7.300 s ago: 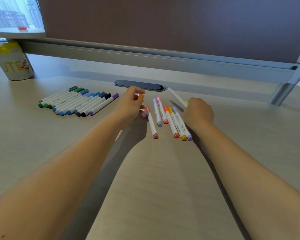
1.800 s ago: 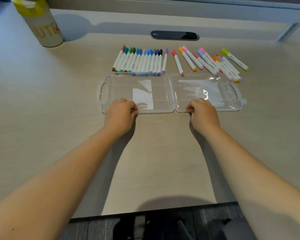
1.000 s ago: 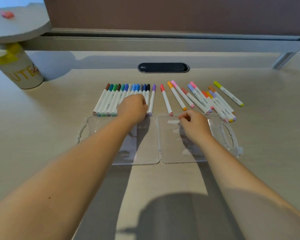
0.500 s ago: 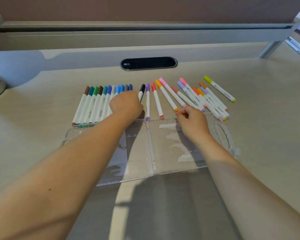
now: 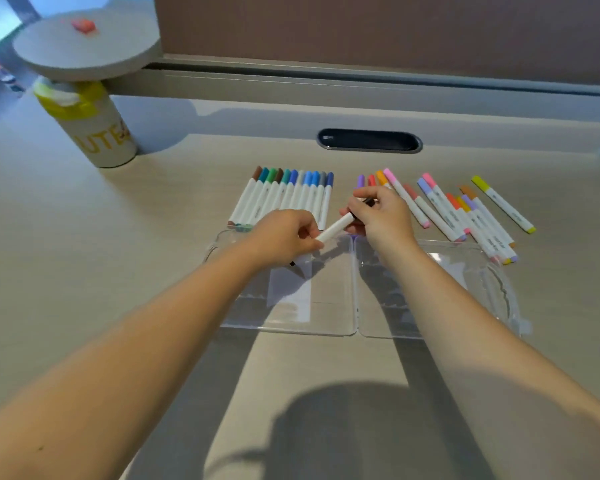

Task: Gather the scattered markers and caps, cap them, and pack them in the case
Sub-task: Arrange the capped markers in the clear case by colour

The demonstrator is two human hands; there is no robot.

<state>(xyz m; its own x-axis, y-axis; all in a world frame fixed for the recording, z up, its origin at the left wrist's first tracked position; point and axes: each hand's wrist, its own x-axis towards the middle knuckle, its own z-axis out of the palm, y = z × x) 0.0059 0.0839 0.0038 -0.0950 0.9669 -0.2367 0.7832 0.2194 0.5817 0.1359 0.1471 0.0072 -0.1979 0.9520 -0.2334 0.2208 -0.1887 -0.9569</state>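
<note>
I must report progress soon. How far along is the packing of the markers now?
Done: markers lie gathered and capped in a neat row and a looser group; the clear case lies open.
In hand: the left hand and right hand hold one black marker.
Left: the case holds no markers yet.

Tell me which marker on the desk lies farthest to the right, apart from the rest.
The yellow-capped marker. It lies alone at the right end, with bare desk between it and the crowded warm-coloured group.
</note>
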